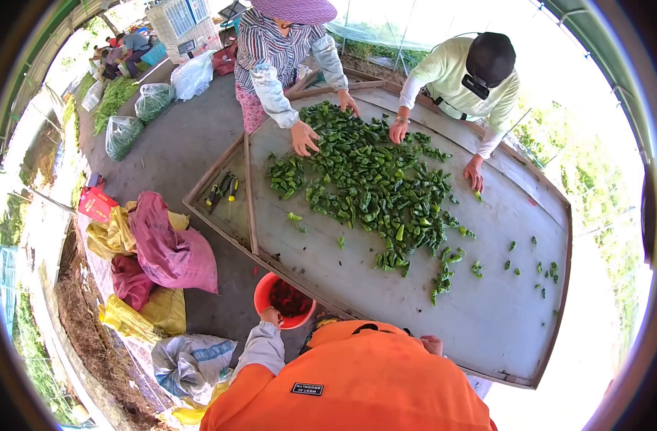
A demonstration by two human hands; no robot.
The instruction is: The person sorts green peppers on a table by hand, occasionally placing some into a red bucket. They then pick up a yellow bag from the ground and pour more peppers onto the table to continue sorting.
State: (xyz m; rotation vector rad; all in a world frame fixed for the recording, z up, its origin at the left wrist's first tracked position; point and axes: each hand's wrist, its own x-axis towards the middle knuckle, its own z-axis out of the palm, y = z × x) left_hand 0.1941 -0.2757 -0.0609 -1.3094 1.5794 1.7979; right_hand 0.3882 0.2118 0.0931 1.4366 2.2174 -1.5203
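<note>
Nearby, green peppers [371, 188] on sorting table [501, 316], red bucket [285, 300] alongside.

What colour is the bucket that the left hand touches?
The bucket is orange-red, seen best in the head view; the left hand rests on its rim.

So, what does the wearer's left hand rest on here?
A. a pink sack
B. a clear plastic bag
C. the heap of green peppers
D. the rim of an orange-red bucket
D: the left hand sits on the near rim of the orange-red bucket beside the sorting table, well apart from the green peppers.
</note>
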